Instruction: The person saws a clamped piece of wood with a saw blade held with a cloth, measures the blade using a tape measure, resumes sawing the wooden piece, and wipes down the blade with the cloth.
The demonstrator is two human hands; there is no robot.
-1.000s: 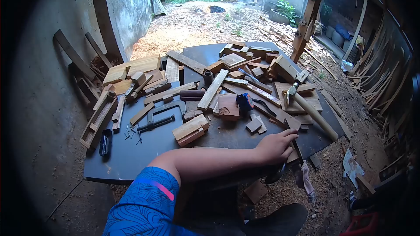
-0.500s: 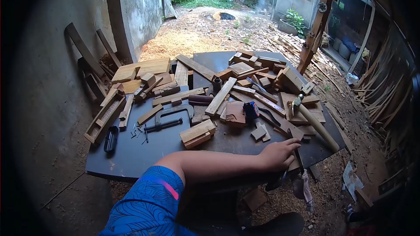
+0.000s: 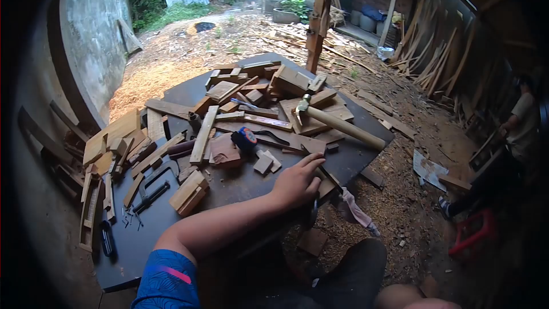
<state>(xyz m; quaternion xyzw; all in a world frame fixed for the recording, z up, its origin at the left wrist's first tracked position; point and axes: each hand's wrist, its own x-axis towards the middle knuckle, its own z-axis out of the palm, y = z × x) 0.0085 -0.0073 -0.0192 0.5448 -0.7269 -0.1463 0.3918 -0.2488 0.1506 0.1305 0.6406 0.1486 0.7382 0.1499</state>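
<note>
My left hand (image 3: 297, 183), reaching across from a blue patterned sleeve, is at the near right table edge. Its bent fingers close over a dark, slender tool (image 3: 322, 168), partly hidden beneath them. Pinkish cloth (image 3: 355, 210) hangs off the edge just beyond the hand. Near the fingers lie small wood blocks (image 3: 263, 164), a blue tape measure (image 3: 245, 139) and a claw hammer (image 3: 343, 126) with a wooden handle. Bare skin (image 3: 400, 296) shows at the bottom edge, perhaps my right hand or forearm; no fingers can be made out.
Wood pieces cover much of the dark table (image 3: 229, 194). A C-clamp (image 3: 153, 189), several nails and a black object (image 3: 107, 237) lie at left. A wooden post (image 3: 320, 23) stands behind. At right are a person (image 3: 521, 120) and a red stool (image 3: 473, 234).
The camera has turned right, so the table sits further left in view. A person and a red stool now show at right. My left hand stays at the dark tool.
</note>
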